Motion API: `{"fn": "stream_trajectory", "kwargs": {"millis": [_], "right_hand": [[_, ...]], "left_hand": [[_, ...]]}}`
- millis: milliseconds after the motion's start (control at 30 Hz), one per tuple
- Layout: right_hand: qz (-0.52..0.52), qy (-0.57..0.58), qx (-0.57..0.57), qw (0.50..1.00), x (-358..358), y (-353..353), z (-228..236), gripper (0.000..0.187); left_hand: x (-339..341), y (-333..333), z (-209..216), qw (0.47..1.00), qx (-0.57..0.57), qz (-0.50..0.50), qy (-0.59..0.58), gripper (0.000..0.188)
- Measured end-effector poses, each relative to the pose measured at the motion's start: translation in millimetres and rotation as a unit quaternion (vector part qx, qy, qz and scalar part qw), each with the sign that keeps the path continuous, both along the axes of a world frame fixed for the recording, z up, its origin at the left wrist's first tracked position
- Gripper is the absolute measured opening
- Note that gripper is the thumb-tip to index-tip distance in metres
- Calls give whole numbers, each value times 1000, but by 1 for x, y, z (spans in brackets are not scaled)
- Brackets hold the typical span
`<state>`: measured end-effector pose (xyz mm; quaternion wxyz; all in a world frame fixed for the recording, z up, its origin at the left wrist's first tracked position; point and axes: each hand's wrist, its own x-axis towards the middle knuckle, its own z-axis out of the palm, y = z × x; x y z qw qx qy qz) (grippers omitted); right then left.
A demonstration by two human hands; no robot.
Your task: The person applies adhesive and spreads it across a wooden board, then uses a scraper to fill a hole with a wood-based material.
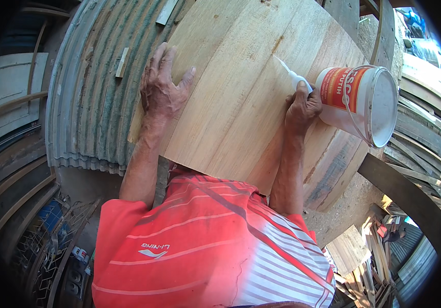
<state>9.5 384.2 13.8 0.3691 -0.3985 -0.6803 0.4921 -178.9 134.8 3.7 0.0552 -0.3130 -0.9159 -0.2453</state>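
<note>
You look straight down over your red striped shirt [200,251] at a pale wooden board [241,87] lying across a round wooden counter [333,169].

Your left hand [161,90] lies flat on the board near its left edge, palm down, fingers spread and pointing away from you. Its grip is fully open and holds nothing; it only presses on the wood.

Your right hand [302,108] is near the board's right side. Its grip is closed around a small white applicator [292,77], fingers curled tight, the thin white tip slanting up and to the left and touching the board's surface.

Just beside your right hand, touching or nearly touching it, a white plastic tub [359,102] with an orange label lies tipped on its side on the counter, its round end facing right and a thin wire handle looped across it.

To the left of the board, grey corrugated sheet [87,102] lies under it, with a short wood offcut [122,62] resting on the ridges. Stacked timber scraps [369,267] show at lower right.
</note>
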Motion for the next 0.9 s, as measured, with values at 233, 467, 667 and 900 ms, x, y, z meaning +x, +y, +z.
{"fn": "stream_trajectory", "kwargs": {"millis": [233, 467, 667, 900], "right_hand": [[0, 2, 15, 1000, 0, 1, -1, 24], [0, 24, -11, 1000, 5, -5, -1, 21], [-2, 14, -5, 1000, 3, -6, 1, 21], [-2, 3, 9, 1000, 5, -3, -4, 23]], "left_hand": [[0, 2, 2, 1000, 3, 1, -7, 67], [0, 1, 3, 1000, 6, 2, -5, 67], [-2, -1, -3, 1000, 15, -1, 1, 67], [0, 3, 2, 1000, 13, 3, -7, 67]]}}
